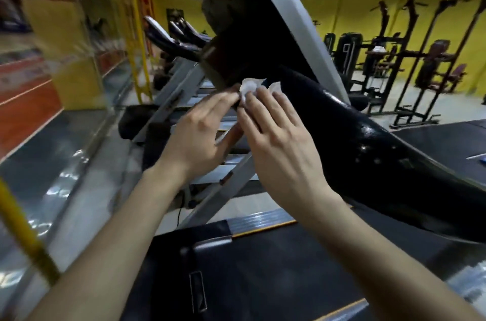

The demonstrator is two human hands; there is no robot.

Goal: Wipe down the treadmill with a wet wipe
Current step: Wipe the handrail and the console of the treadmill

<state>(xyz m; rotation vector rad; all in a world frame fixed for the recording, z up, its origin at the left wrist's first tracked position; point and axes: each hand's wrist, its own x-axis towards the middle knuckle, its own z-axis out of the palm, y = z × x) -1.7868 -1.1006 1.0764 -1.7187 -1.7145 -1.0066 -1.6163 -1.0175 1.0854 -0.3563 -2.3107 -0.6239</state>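
- Head view: your left hand [200,134] pinches the bunched wet wipe [248,88] at its fingertips, and your right hand [278,144] lays nearly straight fingers over it.
- The wipe sits just past both sets of fingertips, at the treadmill [368,141] console's lower edge.
- Likely step: starting the wipe. Next, press flat and draw it along the black rail beside your right hand.
- No container shows near either hand.

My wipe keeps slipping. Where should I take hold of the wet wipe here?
Pinch the wet wipe by its bunched left edge, coming from the left as the left hand does: that part is uncovered, while the right hand lays flat fingers over the rest on the treadmill.
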